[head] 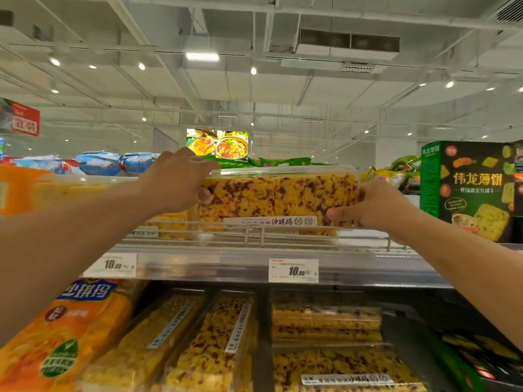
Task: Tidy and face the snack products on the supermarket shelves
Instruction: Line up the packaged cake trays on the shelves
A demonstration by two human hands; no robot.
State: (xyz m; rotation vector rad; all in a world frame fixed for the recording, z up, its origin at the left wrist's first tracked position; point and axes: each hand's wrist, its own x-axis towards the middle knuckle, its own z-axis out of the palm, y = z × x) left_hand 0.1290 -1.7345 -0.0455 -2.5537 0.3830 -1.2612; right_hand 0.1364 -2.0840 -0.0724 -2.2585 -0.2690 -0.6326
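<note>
Supermarket shelving fills the view under a white ceiling, and on the top shelf [254, 244], at twelve o'clock from the person, a clear sachima box [278, 198] stands on its long edge, label forward. Its long axis runs nine to three, with the left hand [177, 179] curled over its upper left corner and the right hand [373, 205] gripping its right end. Both seem equally near, so squaring it behind the wire rail [263, 232] looks like a two-handed nudge.

Two hands [175, 179]; two price tags [293, 270] — one green box [467, 190].
</note>
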